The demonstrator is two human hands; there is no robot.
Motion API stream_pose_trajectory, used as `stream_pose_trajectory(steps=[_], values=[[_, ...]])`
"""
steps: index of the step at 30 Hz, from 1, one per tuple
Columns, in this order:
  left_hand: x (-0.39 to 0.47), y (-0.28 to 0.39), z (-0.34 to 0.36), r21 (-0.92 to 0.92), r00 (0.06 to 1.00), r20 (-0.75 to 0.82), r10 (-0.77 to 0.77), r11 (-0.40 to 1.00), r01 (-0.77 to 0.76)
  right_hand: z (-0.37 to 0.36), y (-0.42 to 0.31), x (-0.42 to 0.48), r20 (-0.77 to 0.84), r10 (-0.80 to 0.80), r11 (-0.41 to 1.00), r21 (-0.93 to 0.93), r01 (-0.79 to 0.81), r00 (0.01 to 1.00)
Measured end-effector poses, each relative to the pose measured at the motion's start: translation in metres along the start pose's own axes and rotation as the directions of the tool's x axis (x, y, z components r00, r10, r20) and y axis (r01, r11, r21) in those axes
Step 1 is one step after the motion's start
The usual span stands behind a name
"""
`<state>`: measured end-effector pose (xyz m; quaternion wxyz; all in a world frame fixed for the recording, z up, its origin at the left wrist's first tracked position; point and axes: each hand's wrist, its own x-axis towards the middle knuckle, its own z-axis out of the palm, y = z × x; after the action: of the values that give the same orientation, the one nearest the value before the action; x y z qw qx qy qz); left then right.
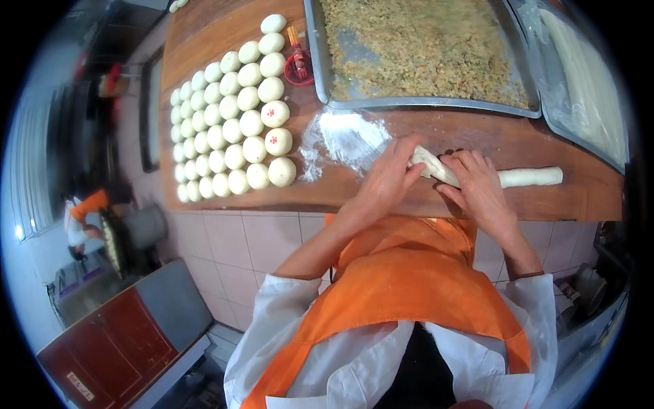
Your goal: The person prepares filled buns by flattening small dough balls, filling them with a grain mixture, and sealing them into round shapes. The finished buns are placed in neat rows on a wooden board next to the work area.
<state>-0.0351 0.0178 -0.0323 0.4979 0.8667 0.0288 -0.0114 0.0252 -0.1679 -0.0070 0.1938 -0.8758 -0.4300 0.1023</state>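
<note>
A long roll of pale dough [531, 177] lies near the front edge of the wooden table [577, 202]. My left hand [391, 171] pinches its left end, which looks creased and twisted, between thumb and fingers. Over the middle of the roll, my right hand [475, 179] rests with its fingers curled around the dough; the roll's smooth right end sticks out beyond it. White flour [352, 138] is spread on the wood left of and behind my left hand. Rows of round dough balls [233, 130] stand at the left, and two of them bear red marks.
A large metal tray [434, 104] of crumbly filling [419, 56] stands behind my hands. To its right is another tray with long dough under clear plastic [587, 87]. Sticks lie across a small red dish [299, 71] by the balls. Another person [84, 220] is far left.
</note>
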Motion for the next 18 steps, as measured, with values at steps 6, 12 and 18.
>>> stream_pose_trajectory(steps=[6,12,18], values=[[-0.013,0.008,0.002,-0.316,0.987,0.136,-0.09,0.94,0.129,0.004,0.001,0.001,-0.115,0.045,0.974,0.224,-0.018,0.992],[0.009,0.019,0.013,-0.571,0.958,0.22,-0.186,0.772,0.281,-0.011,0.009,0.005,-0.161,0.034,0.93,0.365,0.028,0.986],[0.019,0.04,0.006,-0.552,0.902,0.291,-0.32,0.713,0.431,-0.025,0.016,0.005,-0.069,-0.012,0.857,0.513,0.046,0.998]])
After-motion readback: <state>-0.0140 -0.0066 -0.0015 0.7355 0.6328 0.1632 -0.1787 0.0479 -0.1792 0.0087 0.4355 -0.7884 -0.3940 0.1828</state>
